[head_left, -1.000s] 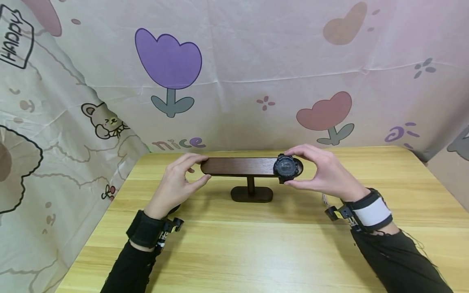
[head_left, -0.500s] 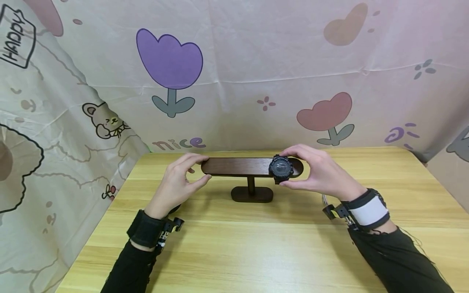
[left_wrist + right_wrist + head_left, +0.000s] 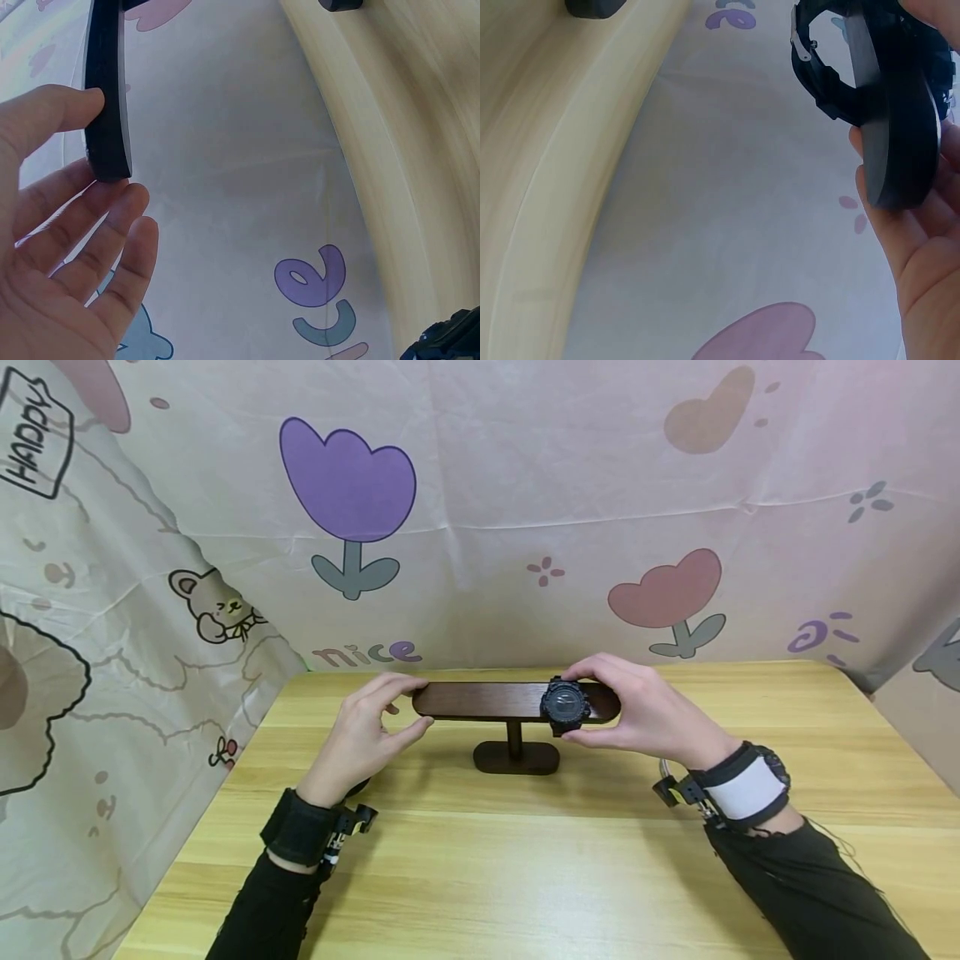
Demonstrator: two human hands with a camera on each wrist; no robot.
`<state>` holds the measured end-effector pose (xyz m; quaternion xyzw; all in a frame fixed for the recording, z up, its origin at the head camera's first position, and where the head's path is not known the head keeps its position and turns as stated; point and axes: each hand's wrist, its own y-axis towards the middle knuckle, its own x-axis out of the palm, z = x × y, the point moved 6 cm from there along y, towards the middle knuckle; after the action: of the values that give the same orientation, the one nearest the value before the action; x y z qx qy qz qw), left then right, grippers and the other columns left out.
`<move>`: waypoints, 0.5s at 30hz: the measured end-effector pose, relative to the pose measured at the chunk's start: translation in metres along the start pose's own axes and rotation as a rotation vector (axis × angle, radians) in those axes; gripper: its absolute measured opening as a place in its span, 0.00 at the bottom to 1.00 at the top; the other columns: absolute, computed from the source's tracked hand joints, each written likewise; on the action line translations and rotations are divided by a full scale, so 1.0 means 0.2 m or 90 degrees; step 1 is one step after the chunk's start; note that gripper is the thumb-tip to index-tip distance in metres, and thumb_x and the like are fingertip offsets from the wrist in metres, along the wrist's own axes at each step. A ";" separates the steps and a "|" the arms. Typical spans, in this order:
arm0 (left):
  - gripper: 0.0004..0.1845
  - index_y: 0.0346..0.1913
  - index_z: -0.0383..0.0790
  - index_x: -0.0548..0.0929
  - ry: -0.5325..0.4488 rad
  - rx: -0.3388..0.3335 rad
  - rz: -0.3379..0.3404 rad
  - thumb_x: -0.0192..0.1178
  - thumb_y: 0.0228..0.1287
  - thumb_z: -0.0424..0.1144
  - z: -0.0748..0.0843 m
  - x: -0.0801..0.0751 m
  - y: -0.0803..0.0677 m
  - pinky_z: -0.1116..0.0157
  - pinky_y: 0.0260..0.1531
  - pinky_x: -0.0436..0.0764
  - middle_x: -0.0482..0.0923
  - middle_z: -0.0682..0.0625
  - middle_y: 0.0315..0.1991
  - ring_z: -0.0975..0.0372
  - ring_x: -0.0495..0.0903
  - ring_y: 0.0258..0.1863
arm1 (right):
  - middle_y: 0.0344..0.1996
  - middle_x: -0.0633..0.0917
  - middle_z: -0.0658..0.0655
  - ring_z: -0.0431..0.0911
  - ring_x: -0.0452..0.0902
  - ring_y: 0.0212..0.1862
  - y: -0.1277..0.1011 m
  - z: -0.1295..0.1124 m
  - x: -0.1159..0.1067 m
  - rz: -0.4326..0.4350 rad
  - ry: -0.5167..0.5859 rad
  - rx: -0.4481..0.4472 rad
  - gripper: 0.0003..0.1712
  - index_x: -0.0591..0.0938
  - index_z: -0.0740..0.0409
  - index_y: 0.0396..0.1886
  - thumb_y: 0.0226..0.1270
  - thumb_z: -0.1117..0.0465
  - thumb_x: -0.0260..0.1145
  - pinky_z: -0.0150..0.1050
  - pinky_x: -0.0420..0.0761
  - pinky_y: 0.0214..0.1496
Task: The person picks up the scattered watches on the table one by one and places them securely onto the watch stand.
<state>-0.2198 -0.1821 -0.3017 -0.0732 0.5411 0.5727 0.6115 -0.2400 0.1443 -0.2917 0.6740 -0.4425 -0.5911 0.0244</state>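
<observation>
A dark wooden watch stand (image 3: 480, 700) with a long rounded bar on a post and oval base stands on the table. My left hand (image 3: 363, 735) pinches the bar's left end between thumb and fingers; the left wrist view shows the thumb (image 3: 71, 109) against the bar's edge. A black wristwatch (image 3: 565, 702) sits around the bar right of the post, dial toward me. My right hand (image 3: 645, 706) grips the watch, thumb at its lower edge and fingers at its upper edge. In the right wrist view the closed strap (image 3: 821, 75) loops loosely behind the bar.
The stand is on a light wooden table (image 3: 480, 868), near its far edge. A printed cloth (image 3: 487, 485) with flowers and a bear hangs behind and on the left. Both wrists wear straps with small cameras.
My right hand has slid the watch leftward along the bar, away from its right end. The left hand and the stand have stayed in place.
</observation>
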 end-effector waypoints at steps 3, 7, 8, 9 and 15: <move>0.24 0.62 0.38 0.87 0.000 0.001 0.000 0.78 0.64 0.37 0.00 0.00 0.00 0.55 0.43 0.89 0.87 0.45 0.59 0.53 0.87 0.53 | 0.53 0.87 0.48 0.38 0.85 0.51 0.01 -0.01 0.01 -0.002 0.001 -0.005 0.41 0.83 0.53 0.61 0.47 0.52 0.91 0.31 0.87 0.49; 0.24 0.62 0.39 0.87 -0.002 0.003 0.000 0.78 0.64 0.37 0.00 0.00 0.00 0.55 0.43 0.89 0.87 0.45 0.59 0.52 0.87 0.53 | 0.52 0.87 0.49 0.40 0.86 0.52 0.02 -0.02 0.01 -0.004 -0.004 -0.010 0.40 0.83 0.54 0.60 0.47 0.53 0.91 0.39 0.89 0.54; 0.24 0.62 0.39 0.87 -0.002 0.004 0.000 0.78 0.64 0.37 0.00 0.00 0.00 0.56 0.43 0.89 0.87 0.45 0.59 0.52 0.87 0.53 | 0.52 0.87 0.49 0.42 0.87 0.53 0.02 -0.02 0.01 -0.004 -0.004 -0.010 0.40 0.83 0.54 0.60 0.48 0.53 0.91 0.42 0.89 0.59; 0.23 0.62 0.39 0.87 -0.002 0.005 0.000 0.78 0.64 0.37 0.00 0.00 0.00 0.56 0.43 0.89 0.87 0.45 0.59 0.53 0.87 0.53 | 0.51 0.87 0.50 0.45 0.88 0.55 0.03 -0.03 0.01 -0.004 -0.004 -0.010 0.39 0.83 0.55 0.60 0.48 0.54 0.91 0.46 0.88 0.63; 0.24 0.62 0.39 0.87 -0.002 0.006 0.001 0.78 0.64 0.37 0.00 0.00 0.00 0.55 0.42 0.89 0.87 0.45 0.59 0.53 0.87 0.53 | 0.50 0.88 0.50 0.51 0.89 0.58 0.04 -0.04 0.02 -0.007 -0.010 -0.014 0.38 0.83 0.53 0.59 0.48 0.55 0.90 0.55 0.84 0.68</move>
<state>-0.2200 -0.1823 -0.3017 -0.0688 0.5431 0.5706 0.6122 -0.2391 0.1335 -0.2873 0.6711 -0.4325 -0.6016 0.0253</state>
